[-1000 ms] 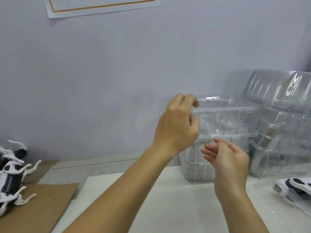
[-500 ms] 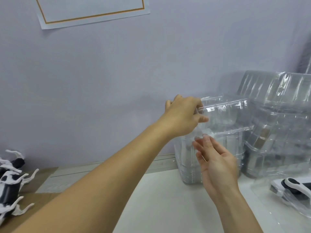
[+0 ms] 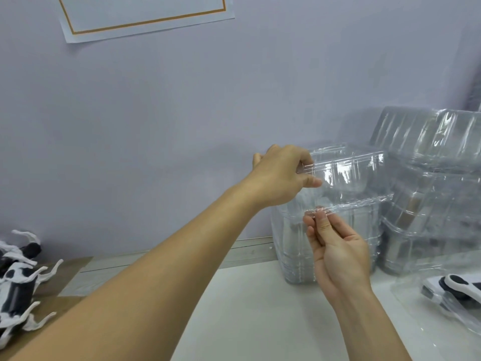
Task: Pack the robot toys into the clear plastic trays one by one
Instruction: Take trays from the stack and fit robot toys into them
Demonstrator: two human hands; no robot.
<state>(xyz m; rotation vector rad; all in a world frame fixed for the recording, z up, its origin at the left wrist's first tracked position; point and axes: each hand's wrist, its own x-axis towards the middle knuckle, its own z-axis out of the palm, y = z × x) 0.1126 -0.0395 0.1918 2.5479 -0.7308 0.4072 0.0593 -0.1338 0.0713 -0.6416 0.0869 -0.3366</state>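
Above tray stack point(image 3: 325, 246), glossy clear tray point(image 3: 348, 173), pinched by both hands

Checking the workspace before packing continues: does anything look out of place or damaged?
Nothing stands out. The left hand and right hand are separating a clear tray from the stack; robot toys lie heaped at left.

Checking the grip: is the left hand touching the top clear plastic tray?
Touching. Head view shows left hand fingers pinching the top clear plastic tray rim.
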